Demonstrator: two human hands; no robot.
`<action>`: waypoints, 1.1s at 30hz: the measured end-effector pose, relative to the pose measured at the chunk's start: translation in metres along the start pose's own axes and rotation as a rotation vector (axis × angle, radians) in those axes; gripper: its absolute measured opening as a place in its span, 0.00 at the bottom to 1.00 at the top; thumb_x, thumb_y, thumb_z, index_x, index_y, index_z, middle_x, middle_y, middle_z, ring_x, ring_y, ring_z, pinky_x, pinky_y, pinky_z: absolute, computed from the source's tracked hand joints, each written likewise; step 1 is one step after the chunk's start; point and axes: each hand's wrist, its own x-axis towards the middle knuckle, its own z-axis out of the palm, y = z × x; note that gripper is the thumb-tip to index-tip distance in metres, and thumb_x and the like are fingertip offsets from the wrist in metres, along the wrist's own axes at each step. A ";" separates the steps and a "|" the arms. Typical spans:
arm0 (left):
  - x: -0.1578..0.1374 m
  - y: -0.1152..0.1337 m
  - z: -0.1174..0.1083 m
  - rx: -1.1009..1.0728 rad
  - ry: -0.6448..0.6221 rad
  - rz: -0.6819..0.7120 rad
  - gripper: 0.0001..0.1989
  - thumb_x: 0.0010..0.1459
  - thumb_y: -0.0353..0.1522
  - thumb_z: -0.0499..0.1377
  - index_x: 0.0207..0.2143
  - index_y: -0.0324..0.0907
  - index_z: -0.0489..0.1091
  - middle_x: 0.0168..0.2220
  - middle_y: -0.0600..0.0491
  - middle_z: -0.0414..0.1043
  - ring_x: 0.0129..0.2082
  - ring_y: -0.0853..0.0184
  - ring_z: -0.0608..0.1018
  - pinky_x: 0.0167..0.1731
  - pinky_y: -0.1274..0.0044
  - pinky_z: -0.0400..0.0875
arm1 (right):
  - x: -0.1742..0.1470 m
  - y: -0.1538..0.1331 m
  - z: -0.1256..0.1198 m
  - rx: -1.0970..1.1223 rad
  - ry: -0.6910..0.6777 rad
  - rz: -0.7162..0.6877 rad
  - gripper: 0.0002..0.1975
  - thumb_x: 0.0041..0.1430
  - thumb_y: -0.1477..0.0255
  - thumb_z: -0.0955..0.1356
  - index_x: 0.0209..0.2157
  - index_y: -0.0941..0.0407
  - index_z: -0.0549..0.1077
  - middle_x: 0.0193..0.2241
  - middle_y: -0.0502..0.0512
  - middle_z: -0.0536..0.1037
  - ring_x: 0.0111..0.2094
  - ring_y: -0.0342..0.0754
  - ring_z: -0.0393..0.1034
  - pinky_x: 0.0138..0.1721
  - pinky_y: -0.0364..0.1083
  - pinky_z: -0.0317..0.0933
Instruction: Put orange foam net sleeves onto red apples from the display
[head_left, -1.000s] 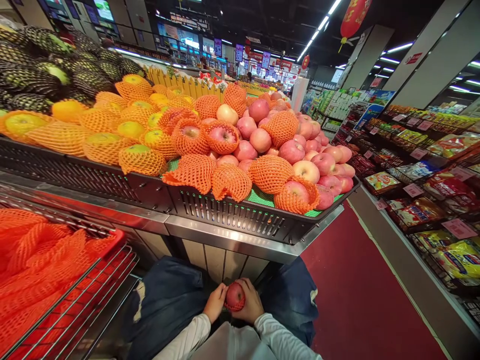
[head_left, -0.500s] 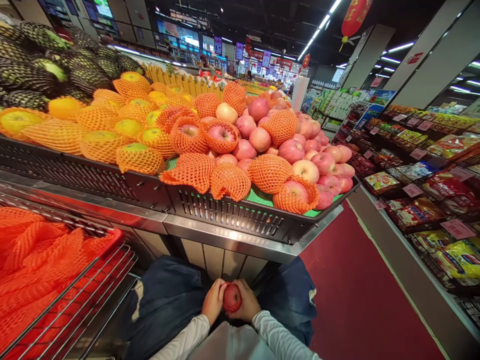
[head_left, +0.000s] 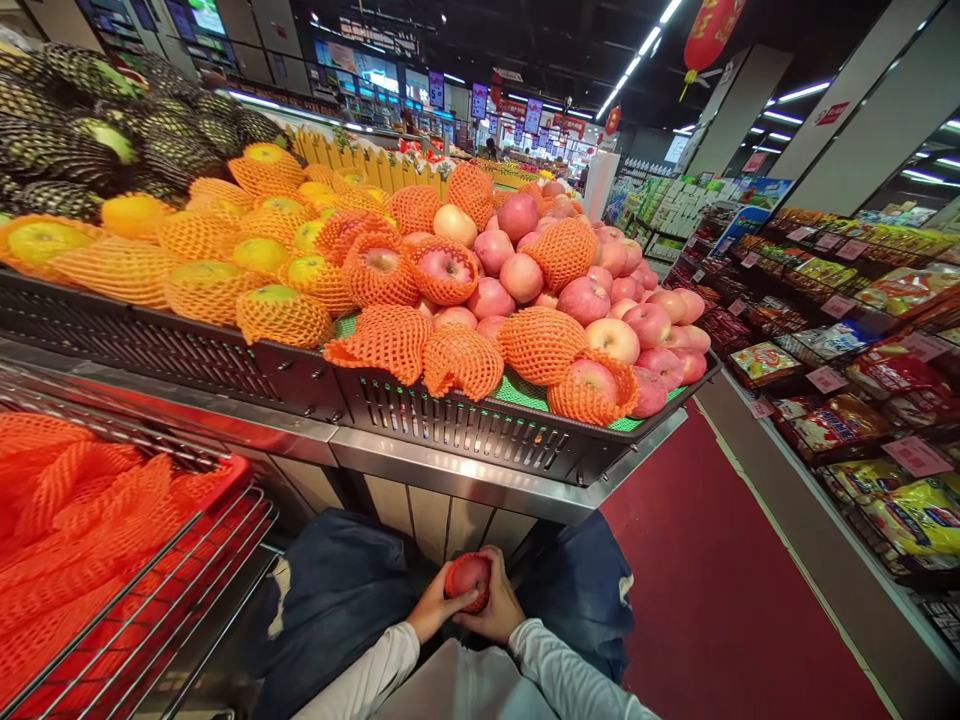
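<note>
From where I stand, this person wears a light top with long sleeves. The left sleeve (head_left: 367,675) is off-white to pale grey, wrinkled along the forearm and reaching the wrist; the right sleeve (head_left: 562,675) matches it, its folds making fine ridges below the cuff. The front of the top (head_left: 450,690) looks a shade greyer and plain. Below come dark navy trousers (head_left: 330,590), loose and softly creased, the cloth matt. Each leg has a pale, ragged-edged mark — left mark (head_left: 280,598), right mark (head_left: 625,592) — patch or tear, I can't tell. The fingers (head_left: 431,608) are bare — ungloved.
</note>
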 end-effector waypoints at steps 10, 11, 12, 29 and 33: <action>-0.002 -0.009 -0.002 0.327 0.042 0.065 0.39 0.39 0.37 0.69 0.51 0.43 0.55 0.46 0.47 0.74 0.45 0.57 0.78 0.51 0.65 0.70 | 0.014 0.021 -0.006 0.096 0.140 0.246 0.27 0.61 0.49 0.62 0.34 0.58 0.79 0.37 0.62 0.77 0.42 0.56 0.74 0.47 0.53 0.65; -0.004 -0.009 -0.003 0.362 0.043 0.063 0.38 0.40 0.35 0.68 0.51 0.44 0.54 0.45 0.48 0.74 0.44 0.58 0.78 0.50 0.65 0.70 | 0.015 0.021 -0.006 0.081 0.133 0.235 0.27 0.61 0.49 0.62 0.33 0.57 0.79 0.36 0.61 0.77 0.40 0.55 0.74 0.46 0.52 0.65; -0.005 -0.008 -0.003 0.388 0.048 0.064 0.37 0.40 0.34 0.67 0.51 0.45 0.53 0.45 0.49 0.74 0.43 0.59 0.78 0.49 0.65 0.71 | 0.015 0.021 -0.006 0.065 0.126 0.223 0.27 0.61 0.49 0.62 0.32 0.57 0.80 0.35 0.60 0.77 0.40 0.54 0.74 0.45 0.51 0.65; -0.005 0.007 -0.001 0.476 -0.027 -0.102 0.21 0.40 0.42 0.67 0.35 0.42 0.67 0.30 0.57 0.73 0.33 0.64 0.73 0.36 0.73 0.65 | 0.007 0.019 0.003 -0.116 0.177 0.206 0.15 0.65 0.64 0.58 0.32 0.55 0.72 0.35 0.59 0.73 0.39 0.55 0.69 0.45 0.53 0.61; -0.004 0.002 -0.001 0.499 -0.002 -0.120 0.19 0.39 0.41 0.67 0.31 0.41 0.67 0.28 0.56 0.71 0.31 0.64 0.72 0.34 0.73 0.63 | 0.006 0.012 0.001 -0.048 0.133 0.192 0.13 0.65 0.63 0.60 0.32 0.53 0.71 0.35 0.57 0.72 0.39 0.54 0.67 0.46 0.52 0.60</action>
